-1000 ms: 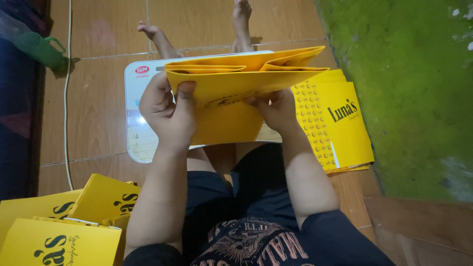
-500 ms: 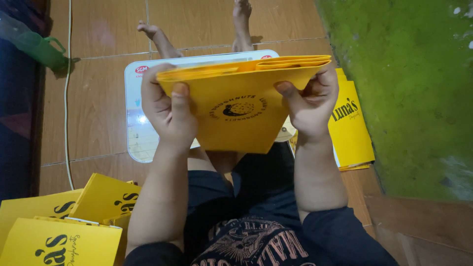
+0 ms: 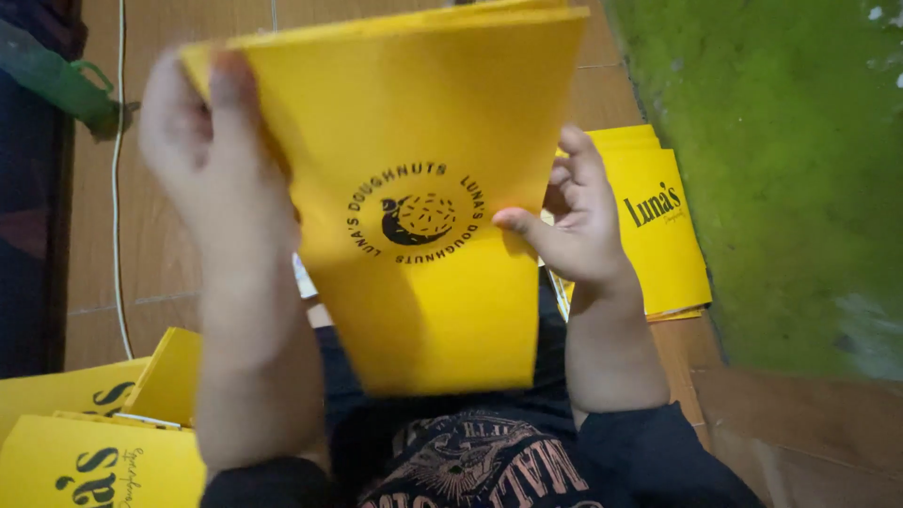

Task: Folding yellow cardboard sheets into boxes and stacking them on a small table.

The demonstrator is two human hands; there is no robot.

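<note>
hands fill the head view, raising a flat yellow carton blank (image 3: 423, 207) close to the camera, its printed round emblem facing the viewer near the middle of the frame. left hand (image 3: 212, 150) sits at about ten o'clock from that emblem, blurred with motion, thumb pressed over the blank's upper left edge and fingers wrapped behind, so it grips the card firmly. right hand (image 3: 574, 221) lies at three o'clock, thumb tip touching the front face near the right edge while the other fingers (image 3: 578, 155) spread loosely behind and beside it, more steadying than clamping. card looks folded or layered along its top edge, though the layers cannot be counted here. by my reading the step in hand is the shaping of this blank into a box, and it seems early, as the piece is mostly flat; the next move likely calls for both thumbs to find the creases and press the side panels apart evenly. stack of flat yellow blanks (image 3: 663, 235) rests on the wooden floor (image 3: 160, 245) at three o'clock, and folded yellow boxes (image 3: 85, 442) lie at eight o'clock, well apart.
</note>
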